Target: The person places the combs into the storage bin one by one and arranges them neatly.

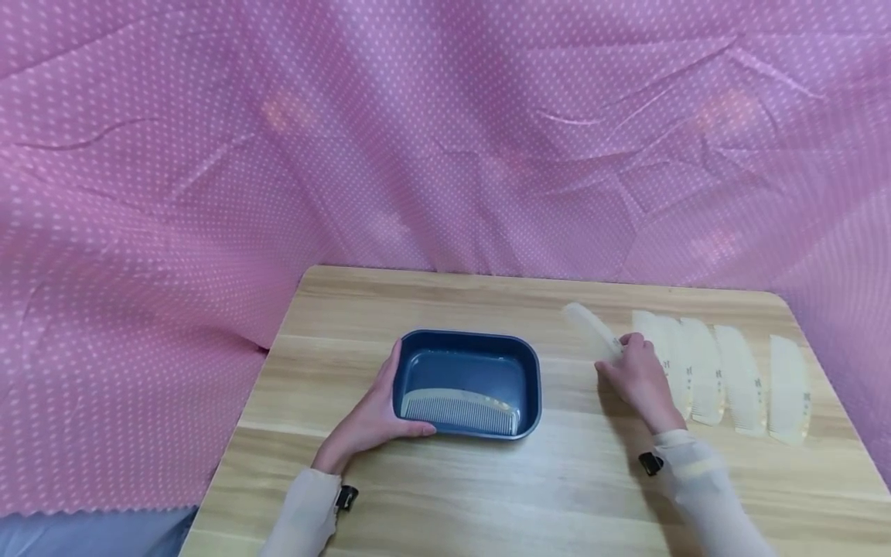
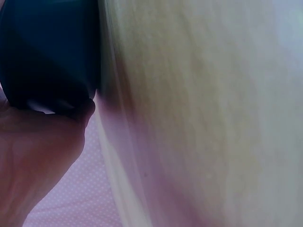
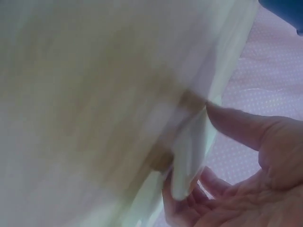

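Note:
A dark blue rectangular box (image 1: 466, 370) stands at the middle of the table, with one pale comb (image 1: 459, 408) lying along its front wall, teeth toward the front. My left hand (image 1: 369, 418) grips the box at its left front corner, thumb along the front rim and fingers on the left side. In the left wrist view the hand curls against the box's dark wall (image 2: 52, 52). To the right, my right hand (image 1: 639, 381) pinches another pale comb (image 1: 588, 326) between thumb and fingers; its free end points to the back left. The right wrist view shows that comb (image 3: 189, 151) edge-on.
Several more pale combs (image 1: 738, 375) lie side by side at the right of the wooden table (image 1: 334, 309), the rightmost set slightly apart. A pink dotted cloth (image 1: 445, 155) hangs behind the table and along its sides.

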The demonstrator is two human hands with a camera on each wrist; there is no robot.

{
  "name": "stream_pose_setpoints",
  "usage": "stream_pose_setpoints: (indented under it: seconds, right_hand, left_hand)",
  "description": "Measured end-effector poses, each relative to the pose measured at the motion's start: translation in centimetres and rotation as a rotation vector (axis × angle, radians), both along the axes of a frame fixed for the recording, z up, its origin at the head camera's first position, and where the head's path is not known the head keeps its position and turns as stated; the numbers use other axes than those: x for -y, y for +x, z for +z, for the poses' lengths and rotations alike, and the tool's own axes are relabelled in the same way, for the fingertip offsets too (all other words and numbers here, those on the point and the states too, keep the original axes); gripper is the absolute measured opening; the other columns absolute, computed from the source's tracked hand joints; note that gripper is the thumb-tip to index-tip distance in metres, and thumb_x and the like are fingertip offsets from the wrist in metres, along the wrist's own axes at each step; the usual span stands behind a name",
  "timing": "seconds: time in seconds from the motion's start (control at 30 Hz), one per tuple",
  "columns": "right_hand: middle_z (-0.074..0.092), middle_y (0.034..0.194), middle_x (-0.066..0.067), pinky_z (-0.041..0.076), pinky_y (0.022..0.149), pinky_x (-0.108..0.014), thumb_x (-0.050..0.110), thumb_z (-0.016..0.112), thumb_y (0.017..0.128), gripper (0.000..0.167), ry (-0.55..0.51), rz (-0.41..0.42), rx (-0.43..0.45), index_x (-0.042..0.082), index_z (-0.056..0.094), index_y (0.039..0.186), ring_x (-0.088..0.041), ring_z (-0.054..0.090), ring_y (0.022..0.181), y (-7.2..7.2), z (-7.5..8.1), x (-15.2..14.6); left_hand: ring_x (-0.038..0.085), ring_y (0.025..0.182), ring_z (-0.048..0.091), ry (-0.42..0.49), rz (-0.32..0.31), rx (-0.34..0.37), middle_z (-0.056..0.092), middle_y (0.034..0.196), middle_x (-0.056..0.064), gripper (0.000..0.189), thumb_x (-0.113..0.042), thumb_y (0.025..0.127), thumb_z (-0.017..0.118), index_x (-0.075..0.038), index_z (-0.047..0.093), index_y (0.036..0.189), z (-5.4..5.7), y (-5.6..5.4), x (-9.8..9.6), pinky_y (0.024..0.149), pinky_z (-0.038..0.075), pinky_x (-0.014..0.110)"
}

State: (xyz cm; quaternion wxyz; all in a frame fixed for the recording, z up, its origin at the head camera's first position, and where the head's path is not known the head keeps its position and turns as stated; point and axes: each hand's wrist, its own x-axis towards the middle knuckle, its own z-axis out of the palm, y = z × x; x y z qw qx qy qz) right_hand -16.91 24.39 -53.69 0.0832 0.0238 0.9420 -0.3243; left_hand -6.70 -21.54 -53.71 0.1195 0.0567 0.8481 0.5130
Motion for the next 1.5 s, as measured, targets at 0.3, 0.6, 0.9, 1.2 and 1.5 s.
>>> stream_pose_setpoints:
  seconds: [0.3,0.6,0.9,1.2,1.5]
  right_hand:
    - [0.057,0.132,-0.042,0.059,0.061,-0.045,0.009,0.057,0.108,0.052,-0.158,0.034,0.039,-0.013,0.039,0.151,-0.036,0.067,0.082,0.2,0.0,-0.5]
    - [0.059,0.133,-0.040,0.059,0.074,-0.035,0.005,0.055,0.110,0.048,-0.301,0.033,0.083,-0.014,0.042,0.152,-0.045,0.065,0.110,0.2,0.4,-1.2]
    - [0.062,0.126,-0.031,0.055,0.073,-0.025,0.004,0.055,0.112,0.050,-0.442,-0.023,0.096,-0.011,0.041,0.157,-0.020,0.059,0.098,0.0,-0.2,-1.3]
    - [0.064,0.132,-0.030,0.057,0.074,-0.023,0.004,0.058,0.112,0.051,-0.570,-0.034,0.054,-0.009,0.044,0.159,-0.007,0.062,0.093,0.3,-0.3,-0.9]
    - [0.070,0.112,0.007,0.056,0.083,-0.020,0.004,0.064,0.109,0.052,-0.723,-0.084,0.037,-0.006,0.048,0.158,-0.004,0.065,0.098,0.7,0.7,0.2]
  left_hand:
    - [0.026,0.165,0.007,-0.010,0.001,-0.003,0.001,0.182,-0.004,0.153,-0.041,0.074,0.104,-0.032,-0.010,0.176,-0.2,0.2,0.1,0.126,0.015,0.068]
    - [0.028,0.166,0.006,-0.018,0.016,0.015,0.000,0.182,-0.004,0.151,-0.044,0.075,0.103,-0.034,-0.010,0.176,-0.1,0.0,0.0,0.126,0.014,0.069]
    - [0.027,0.165,0.006,-0.027,0.009,0.010,-0.001,0.182,-0.004,0.151,-0.049,0.075,0.102,-0.032,-0.010,0.176,-0.1,0.0,0.0,0.126,0.015,0.069]
    - [0.027,0.166,0.006,-0.024,0.009,0.006,0.000,0.182,-0.004,0.151,-0.046,0.075,0.102,-0.032,-0.009,0.176,0.0,0.0,0.0,0.126,0.015,0.068]
    - [0.029,0.165,0.006,-0.014,0.008,0.008,-0.001,0.182,-0.002,0.151,-0.047,0.075,0.102,-0.032,-0.010,0.176,0.1,0.1,0.0,0.126,0.015,0.069]
